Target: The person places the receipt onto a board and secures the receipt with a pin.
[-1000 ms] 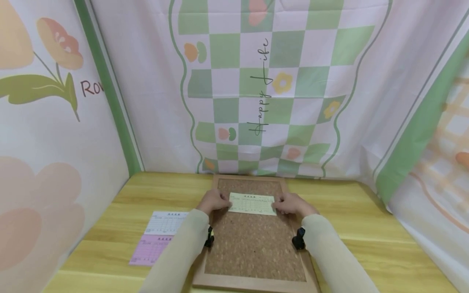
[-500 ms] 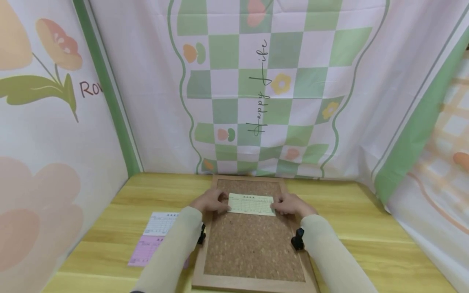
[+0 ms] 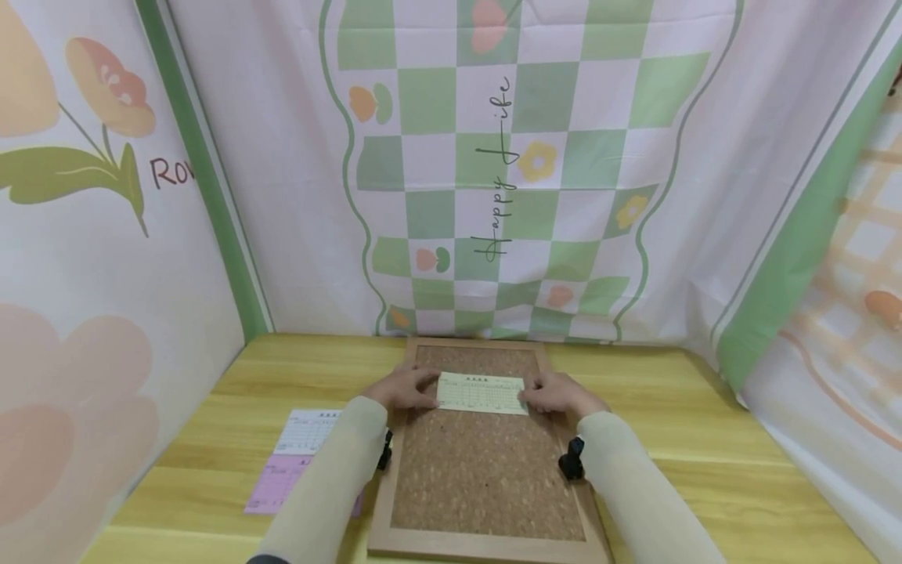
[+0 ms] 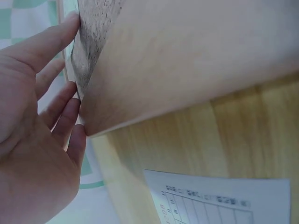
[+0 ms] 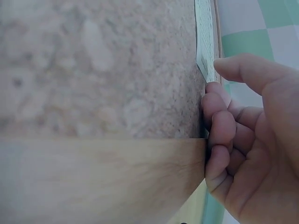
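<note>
A pale yellow printed form (image 3: 482, 392) lies across the upper part of a wood-framed corkboard (image 3: 486, 478). At its right edge, my right hand (image 3: 564, 394) pinches the paper between thumb and forefinger. The right wrist view has the thumb (image 5: 233, 67) over the sheet's corner, the other fingers curled beside the frame. My left hand (image 3: 403, 389) is at the form's left edge, its thumb tip by the lower corner. In the left wrist view, that hand's fingers (image 4: 60, 107) are spread and loosely bent along the board's frame (image 4: 187, 56).
Left of the board, a white form (image 3: 306, 431) and a purple form (image 3: 271, 482) lie on the wooden table (image 3: 197, 446), partly hidden by the left sleeve (image 3: 317, 486). A checked curtain (image 3: 486, 157) hangs behind the table.
My left hand has loosened its pinch on the yellow form's left edge and shifted slightly left, its fingers spreading. The right hand keeps its hold; the form stays about where it was.
</note>
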Tool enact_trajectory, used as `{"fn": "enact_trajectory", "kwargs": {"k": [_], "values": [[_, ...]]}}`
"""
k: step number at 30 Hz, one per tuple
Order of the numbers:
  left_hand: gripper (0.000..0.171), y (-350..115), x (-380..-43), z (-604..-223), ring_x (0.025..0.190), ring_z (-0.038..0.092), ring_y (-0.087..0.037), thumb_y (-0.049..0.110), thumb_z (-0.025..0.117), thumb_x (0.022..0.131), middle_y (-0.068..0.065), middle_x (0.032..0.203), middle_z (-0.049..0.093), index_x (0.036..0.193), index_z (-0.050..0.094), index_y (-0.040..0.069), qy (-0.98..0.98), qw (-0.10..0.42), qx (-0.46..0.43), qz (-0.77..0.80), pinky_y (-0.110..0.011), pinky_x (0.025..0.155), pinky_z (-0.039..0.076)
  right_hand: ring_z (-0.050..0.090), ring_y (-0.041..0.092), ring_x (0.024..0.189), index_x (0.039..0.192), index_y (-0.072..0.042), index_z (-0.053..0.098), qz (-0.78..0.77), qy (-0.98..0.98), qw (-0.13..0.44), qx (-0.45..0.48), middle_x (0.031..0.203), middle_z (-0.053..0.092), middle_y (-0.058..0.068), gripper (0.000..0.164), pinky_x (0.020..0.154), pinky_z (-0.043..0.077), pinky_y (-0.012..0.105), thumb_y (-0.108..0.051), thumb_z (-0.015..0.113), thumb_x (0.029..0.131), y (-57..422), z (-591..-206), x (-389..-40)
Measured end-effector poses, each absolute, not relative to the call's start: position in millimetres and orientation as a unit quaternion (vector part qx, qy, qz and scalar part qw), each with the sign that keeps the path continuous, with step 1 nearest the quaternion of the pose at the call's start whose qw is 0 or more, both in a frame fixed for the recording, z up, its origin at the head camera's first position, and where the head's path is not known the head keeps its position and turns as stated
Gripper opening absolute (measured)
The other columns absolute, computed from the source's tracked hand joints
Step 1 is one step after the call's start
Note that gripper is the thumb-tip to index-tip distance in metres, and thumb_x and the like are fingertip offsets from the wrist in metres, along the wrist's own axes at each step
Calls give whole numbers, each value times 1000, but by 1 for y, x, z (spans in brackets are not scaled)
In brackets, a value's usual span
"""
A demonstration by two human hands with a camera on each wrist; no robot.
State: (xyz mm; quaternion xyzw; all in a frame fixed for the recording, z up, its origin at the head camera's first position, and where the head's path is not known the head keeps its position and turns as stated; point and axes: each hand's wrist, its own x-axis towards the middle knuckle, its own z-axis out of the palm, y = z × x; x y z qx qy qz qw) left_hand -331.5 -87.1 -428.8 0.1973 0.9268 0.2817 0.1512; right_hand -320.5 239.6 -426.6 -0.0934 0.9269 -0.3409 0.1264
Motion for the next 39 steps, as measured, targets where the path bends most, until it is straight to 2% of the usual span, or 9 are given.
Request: {"fn": "enact_trajectory", "kwargs": {"k": [6,14,18,21,29,36,39], "values": [[66,-87,-330,-423,148,17,-38,34,70,96,-17,162,22,154,42,19,927,162,199,274,-60,113,24,44,16,54,69,-11,52,-344,924,131,-101,59,50,0,36,57,41,31,-28,63,99,240,-426,-323],[64,-87,-332,-422,149,16,-36,37,69,96,-12,161,24,153,44,22,933,168,191,255,-58,114,23,51,19,61,72,-9,49,-370,911,135,-120,70,59,8,36,59,44,33,-26,56,103,245,-422,-324],[64,-86,-333,-423,149,14,-36,38,68,96,-12,162,23,153,43,22,933,169,188,256,-59,114,23,58,20,67,88,-2,61,-362,916,126,-118,78,64,9,27,63,49,35,-24,55,103,250,-420,-324],[64,-85,-332,-422,149,13,-36,37,68,96,-12,162,23,153,43,22,933,170,189,256,-58,114,23,60,21,70,99,0,65,-357,920,119,-113,81,65,10,24,65,51,36,-21,55,102,254,-419,-323],[63,-84,-330,-421,150,12,-35,35,67,97,-12,161,25,153,43,20,935,170,190,246,-58,115,22,62,23,75,97,3,62,-347,923,108,-123,86,65,12,25,68,53,39,-19,51,103,273,-413,-321],[63,-85,-330,-423,150,12,-34,36,67,97,-11,162,23,154,43,21,933,174,190,251,-58,115,23,58,24,70,98,2,63,-328,932,100,-120,78,63,11,28,65,49,39,-24,54,103,296,-411,-322],[63,-85,-331,-424,150,13,-34,36,68,97,-11,162,23,153,43,22,934,173,187,252,-58,114,24,59,24,72,102,3,63,-322,934,99,-122,81,64,11,30,66,49,40,-25,55,103,306,-411,-321]]}}
